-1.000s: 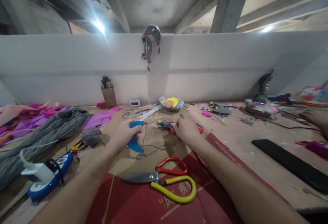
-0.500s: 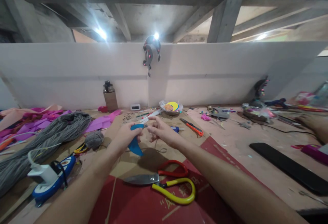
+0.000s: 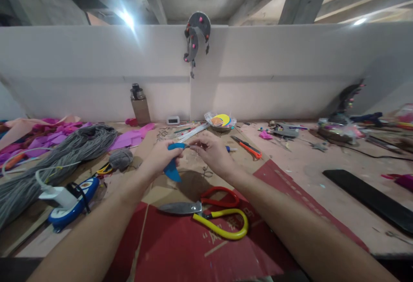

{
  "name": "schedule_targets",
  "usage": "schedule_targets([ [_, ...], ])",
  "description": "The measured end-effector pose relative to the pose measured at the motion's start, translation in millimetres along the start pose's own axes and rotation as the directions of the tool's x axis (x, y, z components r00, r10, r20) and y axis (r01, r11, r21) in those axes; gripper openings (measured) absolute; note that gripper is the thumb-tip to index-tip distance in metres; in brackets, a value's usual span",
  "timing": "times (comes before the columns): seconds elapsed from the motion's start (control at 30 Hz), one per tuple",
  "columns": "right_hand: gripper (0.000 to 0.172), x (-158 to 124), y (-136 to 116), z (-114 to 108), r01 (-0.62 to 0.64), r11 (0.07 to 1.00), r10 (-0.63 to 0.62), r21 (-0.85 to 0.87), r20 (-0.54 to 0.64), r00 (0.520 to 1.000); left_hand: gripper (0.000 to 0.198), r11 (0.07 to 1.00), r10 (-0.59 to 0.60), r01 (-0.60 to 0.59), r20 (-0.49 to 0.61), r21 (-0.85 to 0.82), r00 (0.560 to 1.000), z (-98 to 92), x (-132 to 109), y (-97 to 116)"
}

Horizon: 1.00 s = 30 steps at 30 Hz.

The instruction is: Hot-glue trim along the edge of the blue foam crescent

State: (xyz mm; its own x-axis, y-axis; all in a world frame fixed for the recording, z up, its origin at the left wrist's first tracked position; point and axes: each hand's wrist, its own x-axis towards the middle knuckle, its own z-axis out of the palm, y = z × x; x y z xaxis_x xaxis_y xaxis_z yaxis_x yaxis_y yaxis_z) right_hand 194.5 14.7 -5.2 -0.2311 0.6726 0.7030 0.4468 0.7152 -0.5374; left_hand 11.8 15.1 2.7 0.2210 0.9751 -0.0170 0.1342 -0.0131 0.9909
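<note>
My left hand [image 3: 165,156] is closed around a blue crescent-shaped piece [image 3: 173,171], one end pointing down and the other toward my right hand. At that upper end there is a small grey bit. My right hand [image 3: 211,152] pinches right beside it, on what looks like the end of a grey yarn strand; the fingers partly hide it. A loose loop of grey yarn [image 3: 207,171] lies on the cardboard below. Nearer to me are large open scissors [image 3: 197,208] with one red and one yellow handle, touched by neither hand.
Left are a grey yarn ball [image 3: 121,159], a long yarn hank [image 3: 72,155] and a blue power strip [image 3: 73,206]. An orange cutter [image 3: 251,150], a bowl [image 3: 220,128] and a bottle [image 3: 140,107] stand or lie farther back. A black bar [image 3: 368,200] is at right.
My right hand has moved in to the crescent's upper end, its spread fingers now pinched. My left hand keeps hold of the blue piece. The view has tilted down.
</note>
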Motion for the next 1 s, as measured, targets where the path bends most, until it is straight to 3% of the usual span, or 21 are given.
schedule_targets([
  [0.4,0.015,-2.3,-9.3,-10.8,-0.021,0.994,0.027,-0.103,0.064,0.998,0.019,0.989,0.035,-0.041,0.049,0.139,0.998,3.9,-3.7,1.1],
  [0.73,0.031,-3.4,-8.9,-13.9,0.055,0.971,-0.033,-0.234,0.096,0.995,0.010,0.967,0.049,-0.071,0.094,0.243,0.994,7.3,-6.3,1.5],
  [1.0,0.037,-2.4,-7.4,-14.5,0.011,0.985,0.007,-0.173,0.106,0.994,0.010,0.951,0.044,-0.085,0.143,0.297,0.989,9.7,-11.3,8.4],
])
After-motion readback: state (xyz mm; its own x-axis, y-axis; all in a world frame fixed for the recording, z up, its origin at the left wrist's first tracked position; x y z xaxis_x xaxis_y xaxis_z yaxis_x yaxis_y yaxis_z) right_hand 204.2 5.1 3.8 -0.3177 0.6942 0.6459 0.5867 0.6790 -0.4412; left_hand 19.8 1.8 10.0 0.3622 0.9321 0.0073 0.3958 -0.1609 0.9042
